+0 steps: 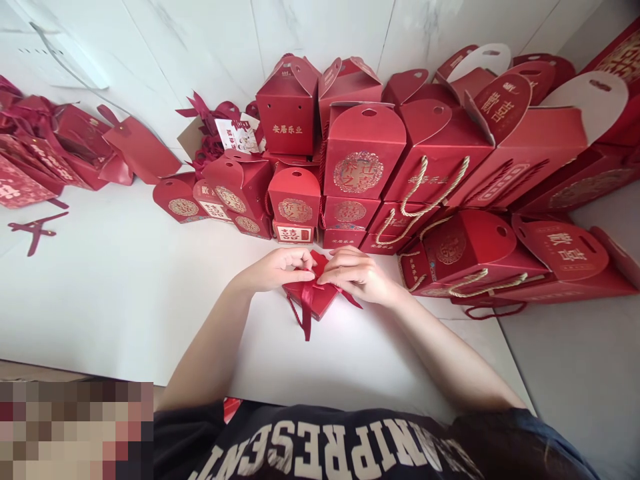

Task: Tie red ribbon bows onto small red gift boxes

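Note:
In front of me on the white table lies a small red gift box point(324, 305) with a dark red ribbon point(307, 310) at its top. One end of the ribbon hangs down its front, and another sticks out to the right. My left hand point(280, 268) pinches the ribbon between thumb and forefinger on the left side. Close beside it, my right hand point(357, 275) has its fingertips pressed together on the ribbon at the box's top. The fingers partly hide the spot where the ribbon crosses. A twisted cord hangs at the box's left side.
Stacked red gift boxes point(364, 160) with rope handles line the wall behind and to the right. More red bags point(75, 143) stand at the far left, near a loose tied ribbon point(37, 231). Bundled ribbons point(213, 130) sit behind the smaller boxes.

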`<state>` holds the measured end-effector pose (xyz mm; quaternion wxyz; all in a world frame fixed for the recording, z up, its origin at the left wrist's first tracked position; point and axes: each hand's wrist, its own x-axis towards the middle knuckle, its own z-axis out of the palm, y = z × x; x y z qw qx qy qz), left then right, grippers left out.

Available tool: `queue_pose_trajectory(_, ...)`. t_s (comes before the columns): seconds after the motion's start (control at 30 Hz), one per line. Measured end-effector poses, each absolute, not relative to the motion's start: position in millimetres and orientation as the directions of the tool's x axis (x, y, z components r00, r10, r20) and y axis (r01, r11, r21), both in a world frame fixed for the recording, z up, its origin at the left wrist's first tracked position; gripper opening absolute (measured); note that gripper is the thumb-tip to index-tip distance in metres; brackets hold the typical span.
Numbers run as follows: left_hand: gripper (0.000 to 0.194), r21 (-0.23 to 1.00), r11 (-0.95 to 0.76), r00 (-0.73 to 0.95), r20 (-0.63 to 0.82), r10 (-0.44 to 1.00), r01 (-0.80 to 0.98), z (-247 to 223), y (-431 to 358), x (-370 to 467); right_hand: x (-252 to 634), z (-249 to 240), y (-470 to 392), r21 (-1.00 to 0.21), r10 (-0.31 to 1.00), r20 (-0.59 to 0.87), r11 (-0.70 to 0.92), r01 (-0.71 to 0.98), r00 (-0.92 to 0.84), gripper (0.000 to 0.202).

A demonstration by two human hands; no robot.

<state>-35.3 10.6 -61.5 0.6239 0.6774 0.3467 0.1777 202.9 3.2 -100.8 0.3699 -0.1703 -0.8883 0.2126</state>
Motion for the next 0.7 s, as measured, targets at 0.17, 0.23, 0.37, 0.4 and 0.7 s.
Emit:
queue_pose_trajectory(0.17, 0.018, 0.942, -0.031, 0.64, -0.202, 0.741, 0.333, -57, 5, -28, 204, -96, 6, -0.484, 0.449, 0.559, 0.859, 0.165, -0.697, 0.016)
queue_pose_trajectory(0.23, 0.022, 0.937, -0.058, 0.628, -0.184, 0.757, 0.344, -58, 3, -26, 203, -94, 6, -0.499, 0.459, 0.546, 0.85, 0.168, -0.701, 0.014)
queue_pose_trajectory(0.37, 0.023, 0.942, -0.103, 0.615, -0.124, 0.779, 0.319, -60, 1, -24, 200, -92, 3, -0.595, 0.522, 0.498, 0.787, 0.165, -0.693, 0.011)
queue_pose_trajectory(0.4, 0.022, 0.942, -0.117, 0.618, -0.109, 0.778, 0.314, -60, -1, -24, 200, -92, 2, -0.628, 0.551, 0.48, 0.759, 0.171, -0.683, 0.01)
queue_pose_trajectory(0.7, 0.004, 0.637, -0.519, 0.566, 0.153, 0.81, 0.571, -58, -20, -19, 198, -90, -4, -0.753, 0.691, 0.37, 0.615, 0.236, -0.621, 0.006)
